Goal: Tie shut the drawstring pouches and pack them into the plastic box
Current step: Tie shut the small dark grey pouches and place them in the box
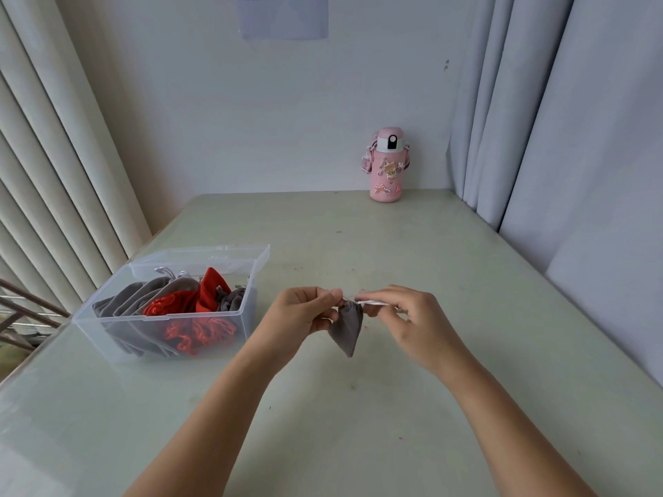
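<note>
Grey fabric drawstring pouch (pixel 347 326) hangs in the air above the middle of the pale green table (pixel 358 425), its neck gathered tight and its pointed bottom dangling clear of the surface. Our left hand (pixel 301 315) pinches the neck from nine o'clock, thumb and forefinger closed on it and the other fingers curled under. Our right hand (pixel 405 313) meets it from three o'clock, fingertips nipping the pale cord (pixel 373 302) that runs out sideways from the neck.

At about nine o'clock from the pouch, near but apart from our left hand, sits the clear plastic box (pixel 97 338), close to the table's left edge. Its hinged clear lid (pixel 215 254) stands open at the far side. Inside lie folded grey pouches (pixel 143 292) toward the left and red pouches (pixel 179 306) with ruffled necks toward the right.

Bare tabletop spreads toward six o'clock between our forearms, toward three o'clock as far as the grey curtain (pixel 574 138) along the right edge, and toward twelve o'clock up to the wall. At roughly one o'clock, against that wall and well apart from us, a pink bottle with stickers (pixel 386 170) stands upright. Cream pleated curtains (pixel 53 156) hang past the left edge, and a sheet of paper (pixel 283 16) is stuck high on the wall at twelve.
</note>
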`<state>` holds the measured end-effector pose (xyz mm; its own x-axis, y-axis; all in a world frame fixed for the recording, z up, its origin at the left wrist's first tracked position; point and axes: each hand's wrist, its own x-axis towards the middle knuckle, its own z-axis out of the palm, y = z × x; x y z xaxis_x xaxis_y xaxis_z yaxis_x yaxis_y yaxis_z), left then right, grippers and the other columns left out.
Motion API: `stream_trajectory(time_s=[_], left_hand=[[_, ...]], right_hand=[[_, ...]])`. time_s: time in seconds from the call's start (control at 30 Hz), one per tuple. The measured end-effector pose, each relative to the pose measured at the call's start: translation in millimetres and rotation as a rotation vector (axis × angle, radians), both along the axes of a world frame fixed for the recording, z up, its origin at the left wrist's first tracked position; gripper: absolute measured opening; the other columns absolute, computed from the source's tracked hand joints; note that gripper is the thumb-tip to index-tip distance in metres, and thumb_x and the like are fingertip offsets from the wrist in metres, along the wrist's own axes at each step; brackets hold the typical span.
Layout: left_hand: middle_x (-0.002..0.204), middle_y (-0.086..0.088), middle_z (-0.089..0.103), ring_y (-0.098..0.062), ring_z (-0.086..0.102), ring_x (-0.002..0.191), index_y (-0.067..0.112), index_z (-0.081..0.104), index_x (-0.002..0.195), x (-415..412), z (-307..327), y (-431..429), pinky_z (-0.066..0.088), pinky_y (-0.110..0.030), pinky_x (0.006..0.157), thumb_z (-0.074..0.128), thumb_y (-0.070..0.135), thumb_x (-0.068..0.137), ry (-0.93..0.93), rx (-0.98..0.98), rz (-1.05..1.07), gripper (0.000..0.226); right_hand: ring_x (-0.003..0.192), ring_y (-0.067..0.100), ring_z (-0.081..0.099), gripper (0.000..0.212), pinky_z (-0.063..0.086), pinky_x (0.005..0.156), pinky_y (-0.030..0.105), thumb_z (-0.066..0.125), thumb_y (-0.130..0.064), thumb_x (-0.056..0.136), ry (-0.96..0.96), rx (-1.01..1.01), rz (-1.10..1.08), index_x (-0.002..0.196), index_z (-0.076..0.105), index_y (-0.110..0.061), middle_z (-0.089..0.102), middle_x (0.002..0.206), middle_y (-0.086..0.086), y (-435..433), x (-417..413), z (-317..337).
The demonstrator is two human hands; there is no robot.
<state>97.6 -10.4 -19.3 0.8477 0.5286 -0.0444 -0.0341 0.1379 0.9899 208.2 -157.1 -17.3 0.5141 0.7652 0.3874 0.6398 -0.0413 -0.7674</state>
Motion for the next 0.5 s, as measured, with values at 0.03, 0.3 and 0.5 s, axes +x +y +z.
stream_trajectory(time_s=[0.03,0.3,0.5], left_hand=[[0.064,-0.006,0.058,-0.009,0.052,0.054,0.004,0.065,0.069,0.7,-0.3,-0.5,0.044,-0.015,0.054,0.059,0.013,0.089,-0.008,0.003,0.006,0.023],[0.061,-0.005,0.063,-0.009,0.058,0.055,0.0,0.061,0.071,2.1,-0.9,-2.8,0.05,-0.015,0.059,0.059,0.012,0.088,-0.046,-0.028,0.03,0.021],[0.058,-0.008,0.055,-0.013,0.049,0.047,0.003,0.052,0.067,-1.2,5.7,-6.0,0.043,-0.016,0.05,0.063,0.023,0.074,-0.068,-0.097,0.0,0.024]], right_hand=[[0.083,-0.004,0.064,0.046,0.044,0.071,0.008,0.047,0.004,0.089,0.07,0.001,0.022,0.093,0.071,-0.034,0.07,0.087,-0.017,-1.0,-1.9,2.6],[0.076,0.008,0.065,0.019,0.049,0.069,0.019,0.062,-0.016,0.092,0.093,0.033,0.047,0.093,0.075,-0.029,0.069,0.076,-0.007,0.4,-4.9,2.7],[0.059,-0.003,0.062,0.013,0.043,0.06,0.008,0.066,-0.005,0.087,0.1,0.005,-0.032,0.089,0.077,-0.012,0.066,0.061,-0.008,1.2,0.1,-3.1]])
